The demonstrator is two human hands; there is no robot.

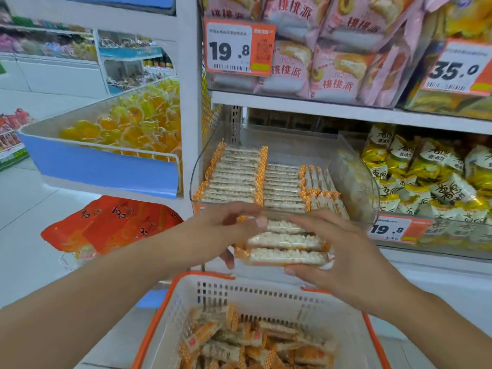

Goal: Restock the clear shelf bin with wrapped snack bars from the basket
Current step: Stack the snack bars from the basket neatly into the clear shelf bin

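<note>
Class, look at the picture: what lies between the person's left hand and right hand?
In the head view, a stack of wrapped snack bars lies between the left hand and right hand, both gripping it.

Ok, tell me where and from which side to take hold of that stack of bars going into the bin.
Probably by its two short orange ends, one hand from each side. The stack of bars lies flat and long, so squeezing the ends keeps the layers aligned. The left hand and right hand already clamp it this way in front of the clear bin.

We are looking forward and down from head height, standing close over the white orange-rimmed plastic basket (255, 294), facing the clear plastic shelf bin (354, 182).
</note>
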